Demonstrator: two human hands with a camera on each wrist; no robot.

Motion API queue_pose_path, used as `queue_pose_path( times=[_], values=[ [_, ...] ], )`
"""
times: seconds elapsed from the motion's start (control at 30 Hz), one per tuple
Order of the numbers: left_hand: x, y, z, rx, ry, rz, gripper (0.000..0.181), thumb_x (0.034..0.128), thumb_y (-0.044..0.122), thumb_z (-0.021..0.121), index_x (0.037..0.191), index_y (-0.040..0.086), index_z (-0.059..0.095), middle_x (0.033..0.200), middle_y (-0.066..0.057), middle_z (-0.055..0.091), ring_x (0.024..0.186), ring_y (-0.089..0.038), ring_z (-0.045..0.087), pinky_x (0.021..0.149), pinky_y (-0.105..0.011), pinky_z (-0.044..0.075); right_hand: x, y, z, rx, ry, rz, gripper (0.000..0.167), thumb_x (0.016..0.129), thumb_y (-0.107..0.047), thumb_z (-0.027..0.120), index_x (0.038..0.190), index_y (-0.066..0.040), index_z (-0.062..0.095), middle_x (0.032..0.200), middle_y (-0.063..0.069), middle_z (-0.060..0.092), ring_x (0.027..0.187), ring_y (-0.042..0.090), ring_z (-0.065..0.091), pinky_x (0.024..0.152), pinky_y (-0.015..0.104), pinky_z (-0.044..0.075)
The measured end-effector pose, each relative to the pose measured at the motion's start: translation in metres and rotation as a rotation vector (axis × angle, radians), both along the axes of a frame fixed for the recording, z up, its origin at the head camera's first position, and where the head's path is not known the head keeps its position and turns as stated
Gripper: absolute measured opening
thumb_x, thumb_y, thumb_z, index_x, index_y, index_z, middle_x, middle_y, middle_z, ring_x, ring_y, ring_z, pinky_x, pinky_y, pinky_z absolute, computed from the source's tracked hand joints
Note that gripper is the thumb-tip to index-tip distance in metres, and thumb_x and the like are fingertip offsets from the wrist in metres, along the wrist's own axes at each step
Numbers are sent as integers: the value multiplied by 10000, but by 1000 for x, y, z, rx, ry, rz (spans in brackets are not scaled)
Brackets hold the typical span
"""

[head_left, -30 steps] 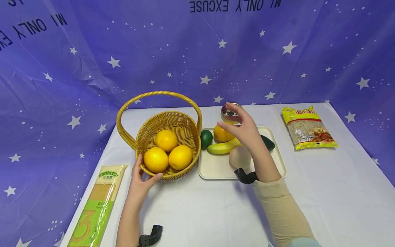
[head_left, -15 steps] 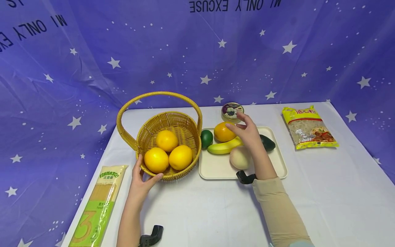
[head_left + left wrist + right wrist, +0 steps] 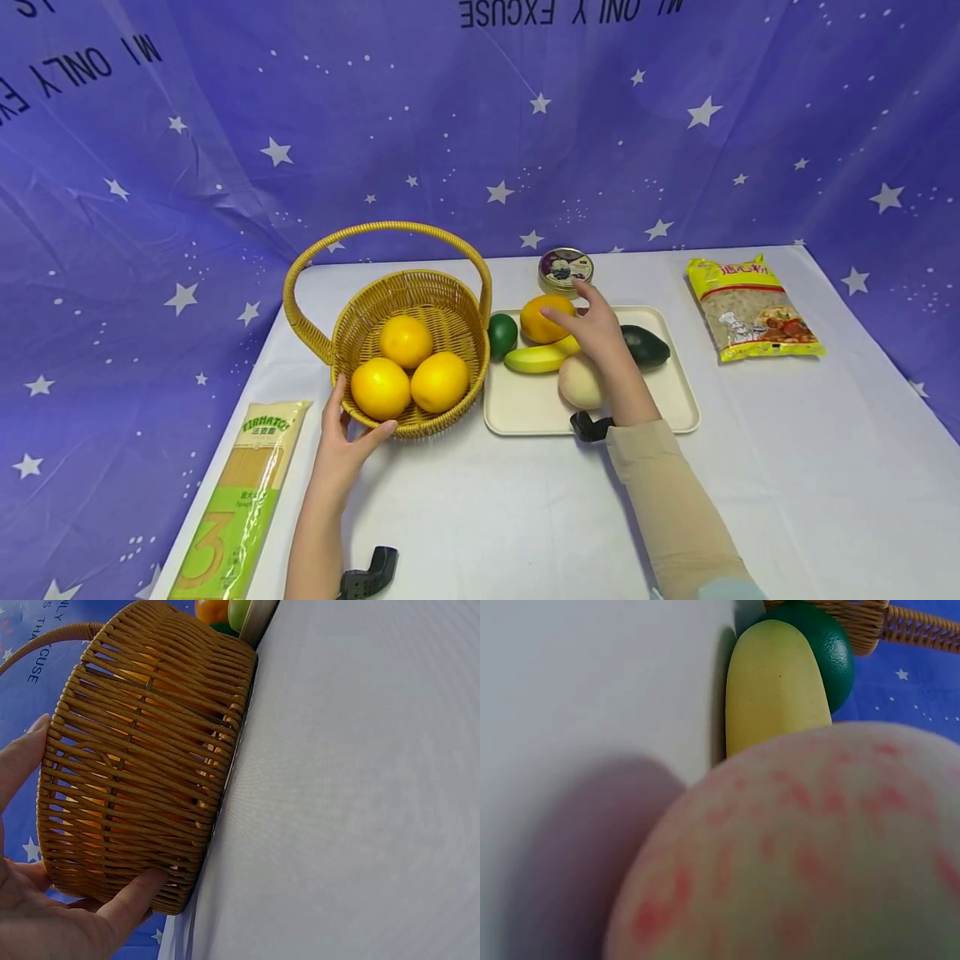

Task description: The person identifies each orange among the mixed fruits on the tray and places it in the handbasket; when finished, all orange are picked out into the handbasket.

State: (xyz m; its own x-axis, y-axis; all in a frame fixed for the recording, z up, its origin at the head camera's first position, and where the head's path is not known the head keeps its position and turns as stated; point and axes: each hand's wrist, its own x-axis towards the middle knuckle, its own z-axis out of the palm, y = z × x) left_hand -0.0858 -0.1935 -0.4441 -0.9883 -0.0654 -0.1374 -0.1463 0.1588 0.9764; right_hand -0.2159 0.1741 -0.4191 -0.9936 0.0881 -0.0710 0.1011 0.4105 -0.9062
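Note:
A wicker basket point(image 3: 450, 333) holds several oranges point(image 3: 405, 342). My left hand point(image 3: 341, 442) grips its near left side, thumb at the rim and fingers against the outer weave point(image 3: 142, 765) in the left wrist view. Over a cream tray point(image 3: 525, 417), my right hand point(image 3: 596, 329) is held with thumb and fingers apart, nothing between them. Its thumb is at an orange fruit point(image 3: 543, 319); whether they touch, I cannot tell. Beneath the hand lie a banana point(image 3: 532, 359) and a pale peach point(image 3: 579, 383), which fills the right wrist view with its red-flecked skin point(image 3: 802, 855).
A dark green fruit point(image 3: 502, 336) sits at the tray's left end, and an avocado point(image 3: 645, 347) at its right. Behind the tray stands a round tin point(image 3: 566, 268). A spaghetti pack point(image 3: 236, 500) lies left, a yellow pasta bag point(image 3: 753, 310) right.
My right hand has come down and nearer to me, from in front of the tin to beside the orange fruit, uncovering the tin and avocado. The left hand and basket have not moved.

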Motion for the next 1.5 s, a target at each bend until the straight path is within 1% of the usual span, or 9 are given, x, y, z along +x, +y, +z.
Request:
queue_pose_path(
  times=[0.1, 0.17, 0.27, 0.37, 0.57, 0.77, 1.0, 1.3, 1.5],
  values=[
    [0, 0, 0, -1, 0, 2, 1031, 855, 147, 748, 1560, 310, 14, 1590, 0, -89, 1449, -297, 30, 1137, -506, 165, -5, -2, 0, 33, -2, 21, 908, 815, -486, 735, 1523, -129, 294, 1535, 126, 301, 1276, 364, 427, 1062, 460, 350],
    [0, 0, 0, -1, 1, 3, 1030, 855, 144, 748, 1562, 302, 15, 1591, -4, -88, 1449, -297, 33, 1137, -502, 168, -8, -3, 0, 56, -1, 34, 905, 820, -470, 734, 1519, -103, 294, 1537, 133, 297, 1302, 366, 399, 1079, 464, 326],
    [0, 1, 0, -2, 1, 2, 1030, 856, 145, 748, 1562, 298, 14, 1591, -8, -88, 1449, -296, 38, 1137, -498, 172, -12, -6, -2, 118, -1, 47, 896, 826, -463, 729, 1512, -78, 300, 1537, 153, 289, 1355, 364, 331, 1108, 479, 272],
    [0, 1, 0, -4, 0, 2, 1030, 855, 149, 749, 1561, 304, 14, 1591, -7, -88, 1449, -293, 42, 1135, -497, 182, -16, -9, -3, 183, -10, 60, 899, 816, -471, 732, 1506, -76, 311, 1517, 174, 317, 1360, 360, 320, 1109, 493, 260],
    [-1, 0, -1, 2, 5, -1, 1028, 855, 157, 750, 1555, 334, 18, 1590, 12, -90, 1450, -269, 44, 1120, -484, 233, -18, -17, -3, 303, -19, 86, 949, 768, -489, 758, 1505, -87, 315, 1419, 205, 427, 1217, 387, 448, 1020, 531, 359],
    [-1, 0, -1, -1, 3, -1, 1032, 852, 159, 753, 1553, 345, 19, 1591, 17, -94, 1451, -268, 36, 1124, -483, 223, -18, -21, -5, 385, -6, 82, 925, 745, -481, 771, 1480, -96, 360, 1347, 198, 456, 1131, 408, 483, 952, 537, 403],
    [0, 0, 0, -7, 1, 6, 1035, 849, 160, 757, 1559, 319, 20, 1594, -1, -92, 1450, -291, 29, 1134, -488, 191, -17, -21, -4, 409, 2, 77, 901, 743, -471, 772, 1453, -68, 390, 1330, 208, 469, 1116, 402, 495, 948, 529, 406],
    [0, 1, 0, -7, -1, 9, 1036, 846, 160, 761, 1559, 319, 26, 1594, -5, -86, 1450, -306, 28, 1136, -507, 169, -15, -18, -1, 374, -8, 51, 898, 747, -488, 761, 1440, -43, 403, 1325, 207, 479, 1100, 378, 504, 942, 520, 414],
    [0, 0, -1, -1, 4, 8, 1037, 845, 148, 759, 1558, 323, 27, 1590, 0, -79, 1449, -291, 39, 1138, -502, 164, -15, -17, -1, 375, 24, 44, 895, 746, -491, 756, 1438, -46, 403, 1323, 201, 484, 1093, 370, 511, 936, 513, 419]
  ],
)
